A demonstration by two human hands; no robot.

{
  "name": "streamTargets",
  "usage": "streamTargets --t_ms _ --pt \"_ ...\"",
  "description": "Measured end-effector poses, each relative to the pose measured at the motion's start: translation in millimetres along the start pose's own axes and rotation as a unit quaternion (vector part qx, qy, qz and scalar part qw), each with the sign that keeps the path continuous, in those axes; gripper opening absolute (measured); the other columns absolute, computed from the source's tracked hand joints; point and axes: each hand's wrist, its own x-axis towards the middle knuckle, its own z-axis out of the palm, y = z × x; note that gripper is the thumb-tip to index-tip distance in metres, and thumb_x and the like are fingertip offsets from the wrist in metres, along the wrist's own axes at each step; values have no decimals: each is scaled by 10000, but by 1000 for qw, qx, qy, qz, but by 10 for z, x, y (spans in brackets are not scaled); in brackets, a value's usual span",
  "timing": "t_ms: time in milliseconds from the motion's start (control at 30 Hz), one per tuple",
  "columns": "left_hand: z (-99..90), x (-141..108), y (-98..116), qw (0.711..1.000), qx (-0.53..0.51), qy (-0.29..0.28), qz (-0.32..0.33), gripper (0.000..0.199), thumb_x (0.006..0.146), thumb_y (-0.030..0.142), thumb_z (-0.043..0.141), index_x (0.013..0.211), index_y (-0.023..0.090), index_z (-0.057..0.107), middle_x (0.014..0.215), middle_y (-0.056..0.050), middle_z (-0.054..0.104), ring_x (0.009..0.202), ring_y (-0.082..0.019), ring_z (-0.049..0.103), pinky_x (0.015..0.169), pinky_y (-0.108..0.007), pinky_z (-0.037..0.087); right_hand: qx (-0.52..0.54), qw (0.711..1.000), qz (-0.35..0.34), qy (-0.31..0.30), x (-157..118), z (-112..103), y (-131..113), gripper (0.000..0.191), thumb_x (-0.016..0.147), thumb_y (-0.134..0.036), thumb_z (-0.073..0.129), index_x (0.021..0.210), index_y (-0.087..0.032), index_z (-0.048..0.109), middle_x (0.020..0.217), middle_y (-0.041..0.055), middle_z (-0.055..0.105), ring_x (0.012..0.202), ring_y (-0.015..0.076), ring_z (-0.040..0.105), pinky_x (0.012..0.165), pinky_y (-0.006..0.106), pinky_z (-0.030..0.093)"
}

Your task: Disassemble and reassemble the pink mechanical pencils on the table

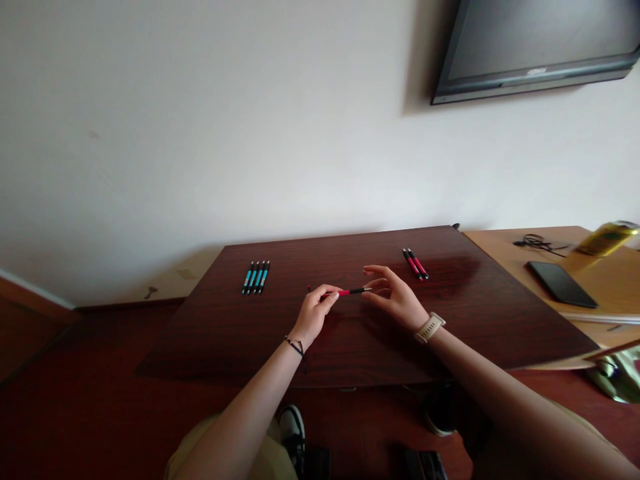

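Note:
A red and black pen (350, 292) lies sideways in the fingers of my left hand (314, 313), over the middle of the dark wooden table (210, 340). Just right of its silver tip is my right hand (397, 300), fingers apart and curved; whether a fingertip touches the tip is hard to tell. On the left of the table, several blue and black pens (255, 277) stand side by side in a row, lying flat. Two red and black pens (415, 264) lie together beyond my right hand.
To the right, a lighter wooden table (500, 247) holds a black phone (561, 284), a black cable (537, 243) and a yellow can (607, 238). A television (537, 53) hangs on the wall at the upper right.

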Motion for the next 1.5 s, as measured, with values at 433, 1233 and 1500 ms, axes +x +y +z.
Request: streamTargets --t_ms 433,1233,1500 --pt "5 7 3 1000 -5 -1 -3 377 937 501 641 1066 176 783 771 -56 710 769 -197 627 698 -290 468 -24 1000 19 5 -12 -5 -31 564 881 -503 754 1360 -259 583 1098 67 748 691 170 700 606 286 572" --pt "33 -28 35 998 -6 -67 16 370 973 488 608 1076 172 770 914 -69 715 761 -175 584 659 -266 431 -44 993 103 -29 -41 32 -47 504 994 -670 500 820 -223 651 575 4 665 477 171 608 497 278 479" --pt "74 -44 14 999 -24 -44 14 373 991 473 582 1113 165 753 751 -12 608 649 -140 486 609 -256 367 -13 998 43 -48 -10 -25 -62 376 859 -547 775 1032 -223 698 948 49 767 846 215 720 782 326 572"
